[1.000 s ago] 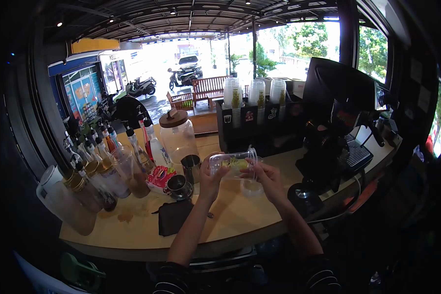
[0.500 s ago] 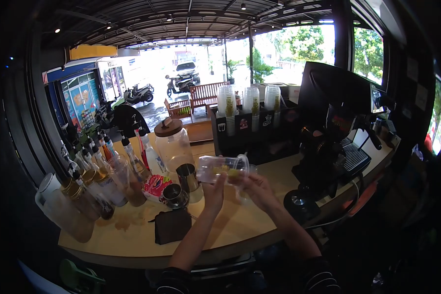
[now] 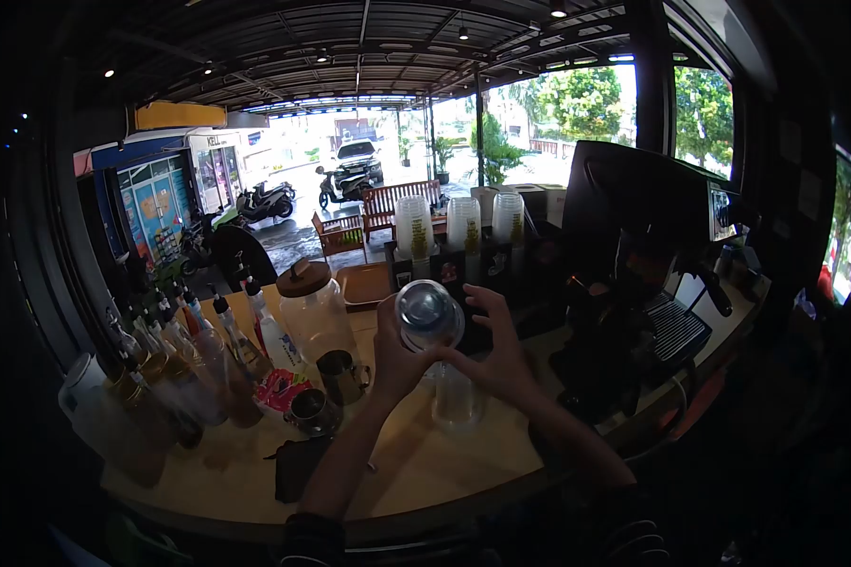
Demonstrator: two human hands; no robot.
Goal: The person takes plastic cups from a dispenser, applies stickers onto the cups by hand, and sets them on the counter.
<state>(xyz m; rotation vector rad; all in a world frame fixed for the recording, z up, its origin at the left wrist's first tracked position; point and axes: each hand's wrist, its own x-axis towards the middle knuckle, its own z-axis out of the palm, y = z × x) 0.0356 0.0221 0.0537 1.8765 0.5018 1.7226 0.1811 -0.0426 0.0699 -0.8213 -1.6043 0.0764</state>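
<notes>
A clear plastic cup (image 3: pixel 429 315) is held up over the counter with one round end facing me. My left hand (image 3: pixel 396 357) is wrapped round its left side, thumb across the lower part. My right hand (image 3: pixel 494 352) is at the cup's right side, its fingers spread and curved, the thumb reaching the cup's lower edge near the left thumb. Below the hands, another clear cup (image 3: pixel 457 404) stands on the counter (image 3: pixel 402 472). Two metal pitchers (image 3: pixel 313 410) are left of my left forearm, beside a pink-and-white packet (image 3: pixel 283 388).
Syrup bottles with pumps (image 3: pixel 227 326) and a wooden-lidded glass jar (image 3: pixel 317 307) crowd the left. Stacked plastic cups (image 3: pixel 413 227) stand in a black holder ahead. An espresso machine (image 3: pixel 624 293) fills the right. A dark cloth (image 3: pixel 298 470) lies near the front edge.
The cup has turned from lying sideways to showing me its round end. My right hand has spread its fingers from a closer grip. The view has shifted slightly.
</notes>
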